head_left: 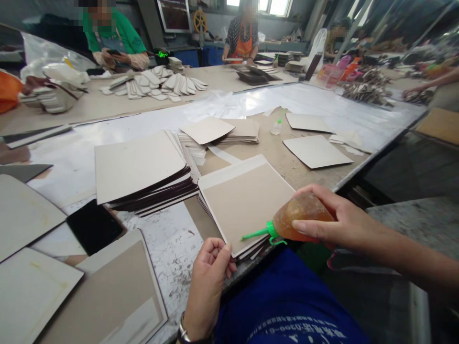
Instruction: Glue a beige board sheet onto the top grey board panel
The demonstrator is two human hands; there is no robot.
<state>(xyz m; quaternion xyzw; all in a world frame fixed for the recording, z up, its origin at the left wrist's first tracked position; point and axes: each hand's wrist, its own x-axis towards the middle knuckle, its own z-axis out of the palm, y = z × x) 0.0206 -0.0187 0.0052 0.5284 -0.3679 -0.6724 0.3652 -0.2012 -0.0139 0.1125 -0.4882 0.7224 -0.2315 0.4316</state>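
Observation:
My right hand (332, 217) is wrapped round a squeeze glue bottle (299, 217) holding amber liquid. Its green nozzle tip rests on or just above the near part of a beige panel (247, 196) with a pale border; whether it touches I cannot tell. That panel tops a small stack at the table's near edge. At the panel's near left corner, my left hand (213, 267) pinches the edge between thumb and fingers. Left of it stands a taller stack of cream panels (141, 165) with dark undersides.
A black phone (95, 227) lies at the left among more panels (111, 291). Farther back are loose cream panels (317, 150), a small green-tipped bottle (277, 126) and a pile of cut pieces (158, 83). Several people, one in a green shirt (125, 31), are around the tables.

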